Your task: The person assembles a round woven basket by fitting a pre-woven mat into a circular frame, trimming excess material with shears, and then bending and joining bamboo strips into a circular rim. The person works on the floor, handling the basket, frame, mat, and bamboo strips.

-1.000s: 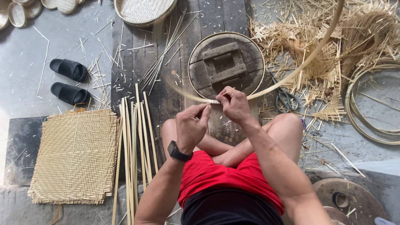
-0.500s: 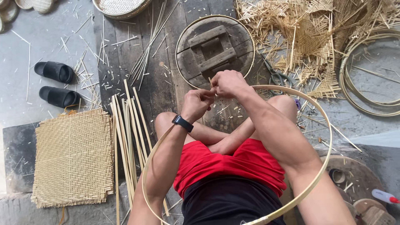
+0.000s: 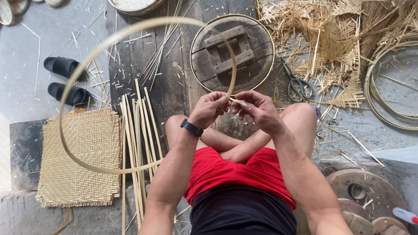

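1. 2 hands meet above the crossed legs: the left hand [image 3: 210, 109] and the right hand [image 3: 257, 108] both pinch the ends of a bamboo strip [image 3: 93, 65] bent into a big hoop.
2. Where the hoop sits: it arcs up and to the left from the hands, over the dark wooden boards [image 3: 170, 82] and the woven mat [image 3: 80, 159], then curves back down to the fingers.
3. Grip: the left fingers are curled tight around one end of the strip; the right thumb and fingertips are closed on the other end, just beside the left hand, touching or almost so.
4. Pose: both forearms reach forward from the body, elbows out, wrists bent inward. A black watch [image 3: 191, 128] sits on the left wrist.
5. Signs or labels: none can be made out on anything nearby.
6. Round things: a round wooden form [image 3: 209, 69] with a bamboo rim lies on the boards just beyond the hands.
7. Left side: a bundle of straight bamboo slats [image 3: 137, 130] lies beside the mat, and 2 black sandals [image 3: 65, 80] rest on the grey floor.
8. Right side: scissors [image 3: 298, 87] lie by a heap of bamboo scraps [image 3: 331, 39], with coiled hoops [image 3: 385, 100] at the edge.
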`<action>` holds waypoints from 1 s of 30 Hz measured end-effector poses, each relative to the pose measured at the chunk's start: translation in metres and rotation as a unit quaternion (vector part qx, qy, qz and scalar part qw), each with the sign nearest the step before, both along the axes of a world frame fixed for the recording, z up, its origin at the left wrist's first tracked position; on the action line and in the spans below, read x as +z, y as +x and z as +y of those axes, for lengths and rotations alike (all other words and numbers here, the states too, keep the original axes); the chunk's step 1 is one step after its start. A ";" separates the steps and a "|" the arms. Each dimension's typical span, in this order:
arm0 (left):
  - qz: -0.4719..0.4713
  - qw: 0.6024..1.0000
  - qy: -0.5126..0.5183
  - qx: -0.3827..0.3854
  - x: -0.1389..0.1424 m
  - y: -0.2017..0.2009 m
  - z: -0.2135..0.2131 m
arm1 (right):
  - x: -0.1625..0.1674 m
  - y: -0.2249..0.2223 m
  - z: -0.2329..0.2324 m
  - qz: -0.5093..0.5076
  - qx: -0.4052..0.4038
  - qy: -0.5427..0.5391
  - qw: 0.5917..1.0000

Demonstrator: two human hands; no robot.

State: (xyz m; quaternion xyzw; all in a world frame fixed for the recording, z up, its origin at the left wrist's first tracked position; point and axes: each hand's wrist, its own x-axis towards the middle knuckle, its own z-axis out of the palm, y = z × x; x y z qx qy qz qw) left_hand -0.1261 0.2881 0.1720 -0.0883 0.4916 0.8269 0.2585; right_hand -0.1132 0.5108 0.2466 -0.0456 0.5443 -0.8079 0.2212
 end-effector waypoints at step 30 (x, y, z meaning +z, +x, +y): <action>0.027 0.987 0.115 0.106 -0.011 0.015 0.063 | 0.008 0.009 -0.005 0.203 -0.079 0.420 0.881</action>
